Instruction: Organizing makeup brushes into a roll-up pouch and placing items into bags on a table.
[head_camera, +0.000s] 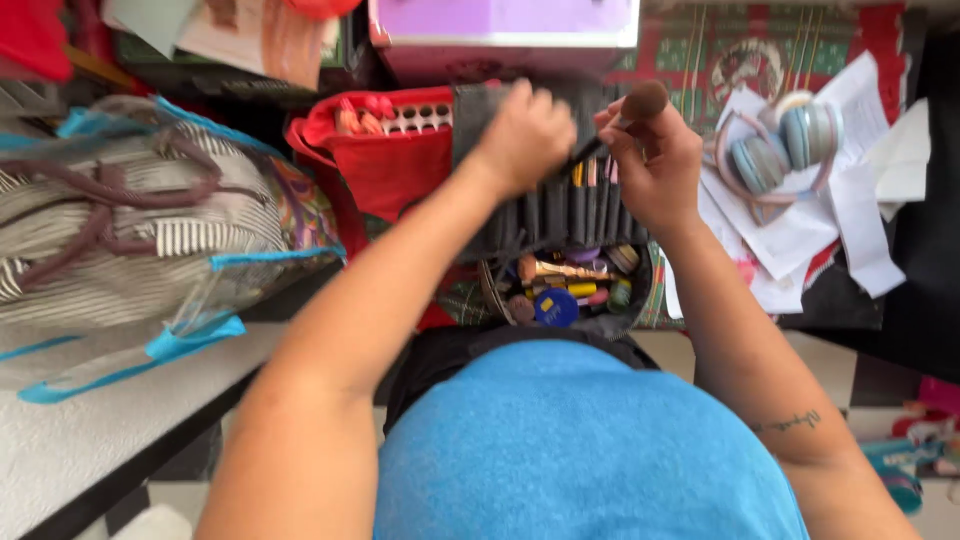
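Holding a makeup brush (628, 115) over the brush roll (560, 205).
Brush pinched by right hand (655, 165); left hand (525, 135), at 9 o'clock, clenched on the roll; a slip could be caused.

- Looks like a home, prob. a bedroom or dressing corner used for makeup.
- Right hand (655, 160) grips a makeup brush (640, 105); just under the grip, a dark brush roll (560, 210) w/ slots.
- Below the grip: open pouch (565, 285) crammed w/ cosmetics, tubes, compacts.
- Left of the grip: red bag (385, 165), then a clear striped tote (130, 230) on a white tabletop (70, 450).
- Right of the grip: headphones (785, 140) on loose papers (800, 230), patterned cloth (740, 45) under them.
- Beyond the grip: lilac case (505, 30).
- Clutter is personal, no shop or office fittings.
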